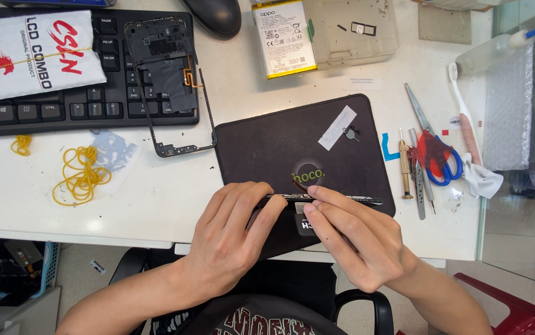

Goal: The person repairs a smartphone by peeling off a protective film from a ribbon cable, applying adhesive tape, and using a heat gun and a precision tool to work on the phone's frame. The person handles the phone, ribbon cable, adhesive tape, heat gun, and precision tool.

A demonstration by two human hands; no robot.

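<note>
Phone (342,198) held edge-on over the black mat (280,142), left hand (233,239) and right hand (351,242) both pinching it, scissors (435,155) lying right.

Thin dark phone (342,198), edge-on, flat above black mat's near edge.

Both forearms are bare, and the person wears a dark shirt (261,322) with a red-and-white print.
</note>
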